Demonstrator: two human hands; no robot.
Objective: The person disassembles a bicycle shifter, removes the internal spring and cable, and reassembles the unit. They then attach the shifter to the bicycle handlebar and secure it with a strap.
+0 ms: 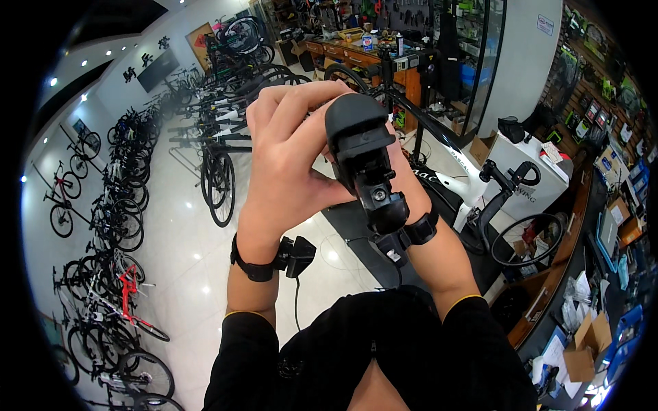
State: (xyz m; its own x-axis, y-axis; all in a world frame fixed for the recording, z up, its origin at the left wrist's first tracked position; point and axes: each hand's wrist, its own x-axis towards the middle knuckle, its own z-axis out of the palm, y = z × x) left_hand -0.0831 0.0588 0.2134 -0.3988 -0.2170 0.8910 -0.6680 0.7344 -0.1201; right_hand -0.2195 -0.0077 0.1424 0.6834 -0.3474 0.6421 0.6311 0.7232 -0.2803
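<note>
In a shop, a white-and-black bicycle frame (471,185) carrying printed lettering stands near a white rectangular box (517,151), also marked with lettering. A bare left hand (282,147) closes thumb and fingers on a black, hooded plastic component (360,140) before the torso; the right hand (404,177), largely hidden behind it, shows no readable grip.

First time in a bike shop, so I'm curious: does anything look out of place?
Nothing looks plainly spilled or damaged. The counter at right is untidy, though: an open cardboard box sits beside crumpled plastic bags. The black box strapped to the left wrist, trailing a cord, also looks unusual to wear.
</note>
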